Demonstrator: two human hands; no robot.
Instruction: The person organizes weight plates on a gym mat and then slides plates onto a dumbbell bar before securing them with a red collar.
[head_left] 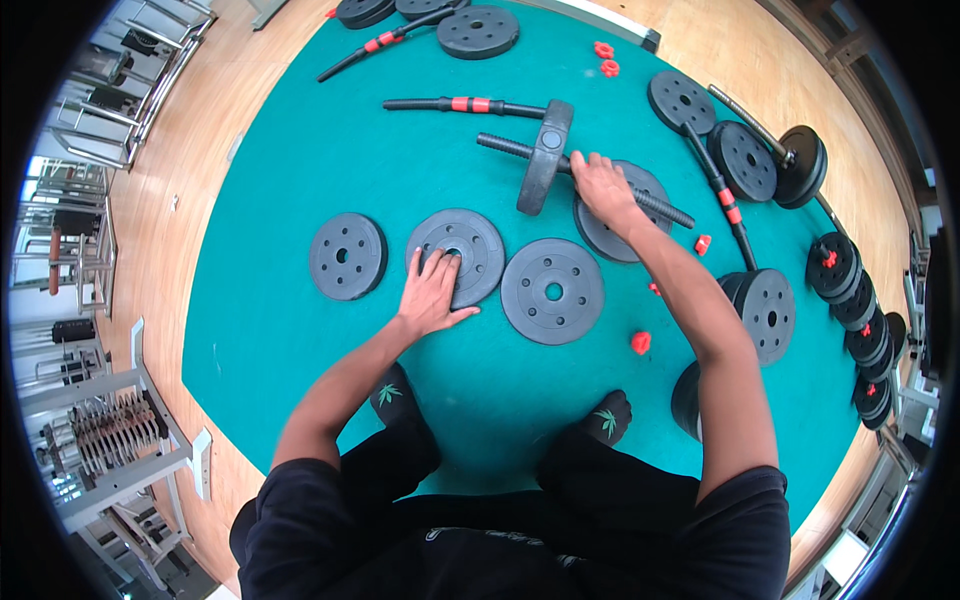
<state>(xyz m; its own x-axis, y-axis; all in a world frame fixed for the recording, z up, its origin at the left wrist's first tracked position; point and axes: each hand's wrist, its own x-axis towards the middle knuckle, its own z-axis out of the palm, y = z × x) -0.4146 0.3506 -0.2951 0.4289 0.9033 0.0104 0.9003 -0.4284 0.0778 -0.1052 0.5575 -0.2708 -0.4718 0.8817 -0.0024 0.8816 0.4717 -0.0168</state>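
My right hand [604,190] is wrapped round a threaded black dumbbell bar [664,209] that slants across the mat. One thick black weight plate [545,165] stands on edge on this bar, left of the hand. Under the bar's right part lies a flat plate [612,235], partly hidden by my hand and forearm. My left hand [432,296] rests with fingers spread on a grey plate [475,250], fingertips by its centre hole. To either side lie another grey plate [520,290] and a smaller one [322,262].
A green mat [270,330] covers the wooden floor. Behind lies a bar with a red grip [470,104]. Several red star-shaped collars [641,343] are scattered about. On the right are another bar [718,180], stacked plates [770,325] and loaded dumbbells [835,265]. Gym machines [110,440] line the left.
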